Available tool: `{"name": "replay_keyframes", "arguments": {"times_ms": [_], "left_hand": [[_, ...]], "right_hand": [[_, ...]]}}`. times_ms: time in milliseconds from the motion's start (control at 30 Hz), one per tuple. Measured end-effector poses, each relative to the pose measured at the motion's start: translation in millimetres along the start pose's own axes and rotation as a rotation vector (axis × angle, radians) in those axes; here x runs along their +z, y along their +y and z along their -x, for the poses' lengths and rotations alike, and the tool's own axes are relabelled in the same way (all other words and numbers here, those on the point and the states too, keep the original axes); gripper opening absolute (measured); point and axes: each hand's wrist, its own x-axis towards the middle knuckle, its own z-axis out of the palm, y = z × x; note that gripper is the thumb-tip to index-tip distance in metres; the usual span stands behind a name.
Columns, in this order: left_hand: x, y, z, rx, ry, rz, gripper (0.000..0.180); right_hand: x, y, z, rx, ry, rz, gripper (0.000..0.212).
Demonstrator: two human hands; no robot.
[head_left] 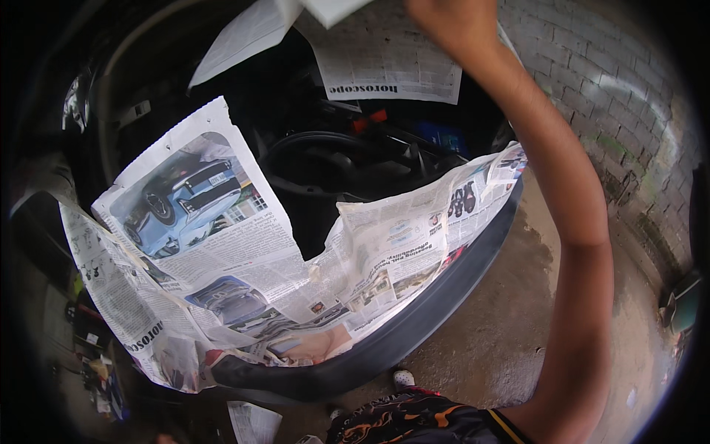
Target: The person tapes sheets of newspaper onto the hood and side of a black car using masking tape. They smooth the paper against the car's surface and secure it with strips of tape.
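Note:
My right arm reaches up along the right side, and my right hand (456,26) is at the top edge, its fingers cut off by the frame. Just beside and below it hangs a newspaper sheet (392,70); whether the fingers grip it is hidden. Another pale sheet (244,37) slants down to its left. Below, overlapping newspaper pages (244,259) with car photos cover the upper side of a curved black bumper-like panel (451,303). A torn gap between pages opens onto a dark cavity (333,174) with black parts inside. My left hand cannot be seen.
A grey block wall (592,66) rises at the right above a wet-patched concrete floor (495,340). My shoe (404,379) is beneath the panel. A loose piece of newspaper (254,422) lies low at left, near cluttered small items (103,381). A greenish container (684,307) stands far right.

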Motion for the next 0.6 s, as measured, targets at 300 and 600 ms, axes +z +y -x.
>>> {"name": "replay_keyframes", "arguments": {"times_ms": [300,600], "left_hand": [[36,-118,93,-0.211,0.077,0.132,0.046],[10,-70,136,-0.301,0.321,0.114,0.036]], "right_hand": [[43,-38,150,0.184,-1.625,-0.257,0.037],[39,27,176,0.471,-1.279,-0.369,0.034]]}}
